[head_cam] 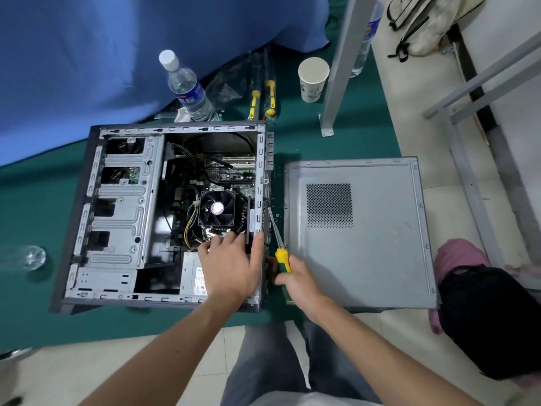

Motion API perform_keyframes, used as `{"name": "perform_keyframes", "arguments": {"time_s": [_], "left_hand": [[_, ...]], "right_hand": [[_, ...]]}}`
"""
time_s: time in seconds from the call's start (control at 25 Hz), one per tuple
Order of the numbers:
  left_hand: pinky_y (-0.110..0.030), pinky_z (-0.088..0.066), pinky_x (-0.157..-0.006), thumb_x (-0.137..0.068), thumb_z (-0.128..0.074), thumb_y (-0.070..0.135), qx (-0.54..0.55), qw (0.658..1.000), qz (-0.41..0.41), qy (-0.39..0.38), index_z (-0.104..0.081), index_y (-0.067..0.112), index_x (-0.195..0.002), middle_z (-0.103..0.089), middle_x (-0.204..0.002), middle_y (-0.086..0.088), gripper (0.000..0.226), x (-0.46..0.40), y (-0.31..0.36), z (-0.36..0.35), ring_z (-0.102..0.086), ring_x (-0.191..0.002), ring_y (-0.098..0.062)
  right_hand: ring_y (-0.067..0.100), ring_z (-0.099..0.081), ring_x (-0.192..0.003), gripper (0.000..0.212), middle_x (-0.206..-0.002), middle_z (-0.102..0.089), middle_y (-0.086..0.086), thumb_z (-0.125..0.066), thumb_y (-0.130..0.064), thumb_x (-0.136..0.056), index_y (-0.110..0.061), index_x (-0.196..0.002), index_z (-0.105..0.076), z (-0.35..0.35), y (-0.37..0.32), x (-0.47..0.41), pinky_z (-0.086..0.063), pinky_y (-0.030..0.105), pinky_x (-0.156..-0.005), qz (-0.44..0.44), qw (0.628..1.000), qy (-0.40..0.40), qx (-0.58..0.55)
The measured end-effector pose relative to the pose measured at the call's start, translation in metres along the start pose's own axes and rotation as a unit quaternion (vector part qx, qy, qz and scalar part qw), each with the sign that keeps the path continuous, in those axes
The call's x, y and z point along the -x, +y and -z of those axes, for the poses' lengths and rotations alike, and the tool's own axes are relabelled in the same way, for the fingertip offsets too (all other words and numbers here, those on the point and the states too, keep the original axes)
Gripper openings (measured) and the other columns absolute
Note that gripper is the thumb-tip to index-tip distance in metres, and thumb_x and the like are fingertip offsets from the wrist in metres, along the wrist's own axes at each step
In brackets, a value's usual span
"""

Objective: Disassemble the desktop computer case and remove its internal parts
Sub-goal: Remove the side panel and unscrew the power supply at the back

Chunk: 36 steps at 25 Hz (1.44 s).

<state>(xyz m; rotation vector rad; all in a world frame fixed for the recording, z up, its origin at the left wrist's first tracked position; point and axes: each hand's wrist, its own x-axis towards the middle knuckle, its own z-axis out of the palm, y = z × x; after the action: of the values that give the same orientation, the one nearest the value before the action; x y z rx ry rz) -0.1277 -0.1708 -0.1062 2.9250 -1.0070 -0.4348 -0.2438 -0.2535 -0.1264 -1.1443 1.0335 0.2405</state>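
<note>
right hand (295,281) grip grasps screwdriver (281,253); left hand (231,263) rests relaxed on case (172,215).

Our forearms are bare, with no sleeves reaching our left hand (231,266) or right hand (301,284). We wear grey-blue jeans (263,361). A white shirt hem (292,401) shows below.

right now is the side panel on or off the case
Off: the side panel lies flat on the floor right of the case, whose insides show.

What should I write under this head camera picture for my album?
Left hand steadies the open computer case while right hand works a screwdriver at its edge.
</note>
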Motion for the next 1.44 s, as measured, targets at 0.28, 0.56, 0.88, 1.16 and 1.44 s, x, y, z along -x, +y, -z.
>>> {"name": "perform_keyframes", "arguments": {"time_s": [0.28, 0.56, 0.88, 1.16, 1.44], "left_hand": [[-0.043, -0.032, -0.087, -0.097, -0.004, 0.063, 0.003, 1.0, 0.003, -0.003, -0.059, 0.023, -0.074, -0.063, -0.086, 0.005, 0.072, 0.0, 0.001, 0.0, -0.054, -0.089, -0.023], [-0.04, -0.028, -0.091, -0.096, -0.015, 0.065, 0.067, 0.996, -0.019, -0.059, -0.056, 0.023, -0.074, -0.058, -0.088, 0.006, 0.062, -0.004, -0.011, 0.009, -0.052, -0.095, -0.019], [-0.037, -0.049, -0.089, -0.095, -0.051, 0.041, 0.467, 0.862, -0.132, -0.144, -0.062, 0.021, -0.11, -0.064, -0.102, 0.006, 0.027, 0.013, -0.031, 0.054, -0.058, -0.099, -0.016], [-0.025, -0.045, -0.06, -0.102, -0.045, 0.019, 0.515, 0.825, -0.07, -0.223, -0.063, 0.019, -0.102, -0.062, -0.075, 0.009, 0.018, 0.002, -0.08, 0.089, -0.054, -0.065, -0.007], [-0.034, -0.038, -0.052, -0.096, -0.039, 0.026, 0.21, 0.975, 0.072, -0.02, -0.044, 0.012, -0.082, -0.054, -0.077, -0.007, 0.021, -0.032, -0.176, 0.099, -0.054, -0.063, -0.022]], "right_hand": [[0.016, -0.056, -0.081, 0.028, -0.084, -0.061, 0.001, -0.058, 0.003, -0.084, -0.023, -0.094, -0.058, 0.006, -0.014, 0.006, -0.041, 0.029, -0.066, -0.031, 0.999, -0.006, -0.011], [0.015, -0.058, -0.062, 0.003, -0.076, -0.058, 0.003, -0.057, -0.013, -0.094, -0.014, -0.091, -0.055, -0.018, -0.011, 0.033, -0.051, 0.028, -0.059, 0.044, 0.99, 0.087, -0.107], [0.016, -0.07, -0.092, 0.011, -0.095, -0.073, 0.003, -0.068, -0.023, -0.091, -0.022, -0.101, -0.065, -0.016, -0.08, 0.051, -0.055, 0.034, -0.086, 0.163, 0.982, 0.091, -0.027], [0.014, -0.068, -0.1, 0.022, -0.108, -0.069, 0.003, -0.057, -0.014, -0.098, -0.014, -0.118, -0.065, -0.057, -0.118, 0.055, -0.057, 0.028, -0.088, 0.123, 0.992, 0.009, 0.04], [0.022, -0.04, -0.134, 0.061, -0.147, -0.036, 0.005, -0.053, -0.031, -0.099, -0.018, -0.152, -0.026, -0.071, -0.089, 0.053, -0.035, 0.036, -0.112, 0.115, 0.919, 0.239, 0.29]]}}
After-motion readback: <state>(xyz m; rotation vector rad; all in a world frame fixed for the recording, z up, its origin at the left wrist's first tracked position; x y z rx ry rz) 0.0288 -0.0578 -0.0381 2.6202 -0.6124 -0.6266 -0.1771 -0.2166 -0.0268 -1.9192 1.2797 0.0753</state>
